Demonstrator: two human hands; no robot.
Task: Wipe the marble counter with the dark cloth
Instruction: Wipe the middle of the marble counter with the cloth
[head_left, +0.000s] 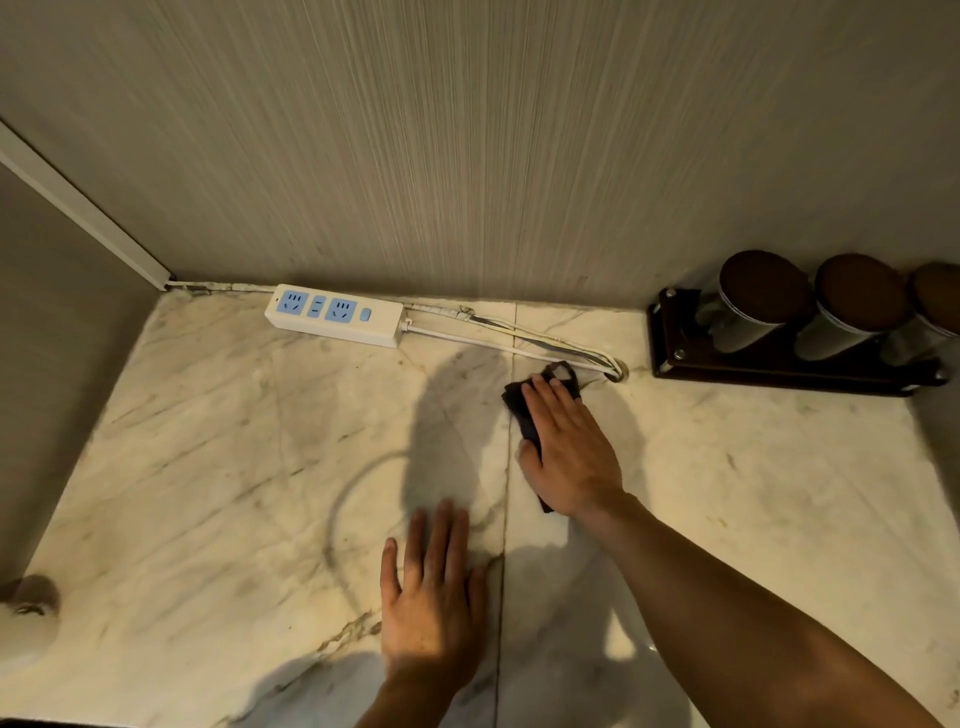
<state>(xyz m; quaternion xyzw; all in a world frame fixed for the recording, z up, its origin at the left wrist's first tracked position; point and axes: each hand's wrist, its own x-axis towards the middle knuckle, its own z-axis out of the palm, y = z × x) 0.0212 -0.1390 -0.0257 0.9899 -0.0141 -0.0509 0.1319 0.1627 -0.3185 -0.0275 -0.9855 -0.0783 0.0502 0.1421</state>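
Note:
The marble counter (208, 467) is cream with grey veins and a seam running front to back. My right hand (566, 447) presses flat on the dark cloth (524, 415), which pokes out past the fingertips and along the thumb side, near the back of the counter. My left hand (431, 592) lies flat on the bare marble closer to me, fingers together, just left of the seam, holding nothing. A faint grey ring mark (343, 499) curves on the marble left of my left hand.
A white power strip (335, 314) with blue sockets lies against the back wall; its white cables (519, 338) run right to a hole beside the cloth. A dark rack (779, 364) with three brown-lidded canisters stands back right. A rounded pale object (28, 613) sits front left.

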